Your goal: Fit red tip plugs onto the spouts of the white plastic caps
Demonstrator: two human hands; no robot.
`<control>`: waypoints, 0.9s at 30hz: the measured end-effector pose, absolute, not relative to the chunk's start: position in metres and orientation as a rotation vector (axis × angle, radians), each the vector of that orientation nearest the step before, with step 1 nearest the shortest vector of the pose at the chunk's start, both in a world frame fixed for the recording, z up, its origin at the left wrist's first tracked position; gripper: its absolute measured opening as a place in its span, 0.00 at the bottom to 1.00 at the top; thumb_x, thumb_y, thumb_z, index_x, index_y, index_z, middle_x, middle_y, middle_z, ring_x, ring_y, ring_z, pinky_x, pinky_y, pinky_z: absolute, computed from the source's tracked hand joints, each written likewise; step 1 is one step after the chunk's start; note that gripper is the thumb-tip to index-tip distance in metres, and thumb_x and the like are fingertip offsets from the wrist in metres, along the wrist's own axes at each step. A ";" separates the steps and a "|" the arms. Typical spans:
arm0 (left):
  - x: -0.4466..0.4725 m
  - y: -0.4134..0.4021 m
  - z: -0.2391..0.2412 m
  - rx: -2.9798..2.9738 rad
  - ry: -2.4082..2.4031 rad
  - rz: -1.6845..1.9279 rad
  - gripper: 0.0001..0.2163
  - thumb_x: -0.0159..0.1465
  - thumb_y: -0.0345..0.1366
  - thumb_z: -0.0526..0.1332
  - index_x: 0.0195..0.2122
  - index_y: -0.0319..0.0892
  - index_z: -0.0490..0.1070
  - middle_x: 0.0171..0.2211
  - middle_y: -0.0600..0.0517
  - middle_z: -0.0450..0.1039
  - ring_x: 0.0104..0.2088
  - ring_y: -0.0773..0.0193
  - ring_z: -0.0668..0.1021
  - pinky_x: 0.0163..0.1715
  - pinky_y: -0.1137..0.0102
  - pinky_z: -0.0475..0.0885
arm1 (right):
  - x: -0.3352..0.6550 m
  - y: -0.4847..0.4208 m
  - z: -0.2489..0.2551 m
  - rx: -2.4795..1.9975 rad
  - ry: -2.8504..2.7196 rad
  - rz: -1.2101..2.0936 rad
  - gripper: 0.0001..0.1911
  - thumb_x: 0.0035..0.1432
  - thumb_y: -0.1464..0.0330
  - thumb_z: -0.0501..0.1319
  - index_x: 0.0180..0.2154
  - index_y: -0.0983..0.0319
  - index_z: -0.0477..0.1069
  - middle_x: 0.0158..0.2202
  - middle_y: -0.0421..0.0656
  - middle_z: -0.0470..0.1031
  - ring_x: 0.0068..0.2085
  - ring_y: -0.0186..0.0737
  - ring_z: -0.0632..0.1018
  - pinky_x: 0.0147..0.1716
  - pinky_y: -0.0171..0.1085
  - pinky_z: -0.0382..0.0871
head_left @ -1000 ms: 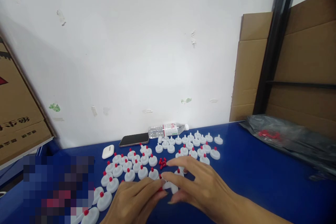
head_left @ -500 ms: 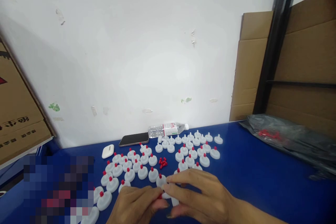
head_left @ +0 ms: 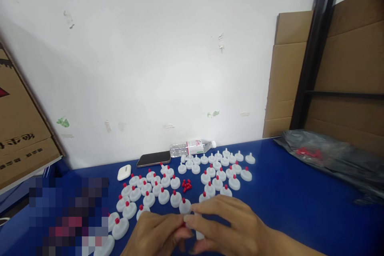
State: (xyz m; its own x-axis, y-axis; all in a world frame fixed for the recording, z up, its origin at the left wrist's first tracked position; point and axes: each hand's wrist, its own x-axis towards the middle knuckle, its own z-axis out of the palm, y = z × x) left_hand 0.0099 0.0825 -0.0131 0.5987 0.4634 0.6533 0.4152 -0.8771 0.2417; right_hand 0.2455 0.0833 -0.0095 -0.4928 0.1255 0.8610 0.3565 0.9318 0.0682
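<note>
My left hand (head_left: 157, 232) is closed at the bottom centre, its fingertips pinching a small red cap (head_left: 184, 224), mostly hidden. Against it, my right hand (head_left: 231, 222) grips a white plastic nozzle lid (head_left: 199, 230) between thumb and fingers, turned on its side. The fingertips of both hands meet, so I cannot tell how far the cap sits on the nozzle. Around them stand several white lids with red tips (head_left: 163, 196). A small pile of loose red caps (head_left: 186, 185) lies beyond my hands. Farther back are several white lids with bare nozzles (head_left: 204, 159).
On the blue table (head_left: 279, 192), a clear water bottle (head_left: 193, 148) lies along the wall beside a phone (head_left: 154, 159) and a white earbud case (head_left: 124, 172). A grey plastic bag (head_left: 327, 168) with red pieces rests at right. Cardboard (head_left: 21, 128) stands at left.
The red cap and the nozzle lid have come closer together between my fingertips, and less of both shows. Both hands stay in nearly the same place.
</note>
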 end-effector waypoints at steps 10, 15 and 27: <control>-0.009 0.107 -0.001 2.778 1.071 0.756 0.14 0.76 0.37 0.56 0.31 0.45 0.73 0.25 0.58 0.73 0.23 0.68 0.74 0.26 0.72 0.61 | 0.261 0.103 -0.001 -0.605 -2.129 -0.458 0.13 0.73 0.74 0.54 0.53 0.60 0.74 0.51 0.49 0.80 0.48 0.42 0.82 0.44 0.38 0.80; -0.026 0.109 0.021 2.461 1.298 0.267 0.03 0.67 0.37 0.67 0.35 0.49 0.78 0.36 0.58 0.78 0.38 0.64 0.78 0.40 0.72 0.66 | 0.286 0.123 0.006 -0.822 -2.100 -0.481 0.12 0.72 0.73 0.56 0.52 0.60 0.74 0.54 0.49 0.77 0.49 0.47 0.81 0.43 0.43 0.79; -0.031 0.098 0.028 2.240 1.358 -0.081 0.05 0.61 0.34 0.69 0.38 0.50 0.78 0.39 0.59 0.76 0.44 0.62 0.76 0.43 0.71 0.66 | 0.310 0.139 0.029 -1.773 -1.975 -0.417 0.08 0.70 0.65 0.57 0.47 0.54 0.74 0.42 0.39 0.81 0.34 0.43 0.81 0.28 0.38 0.64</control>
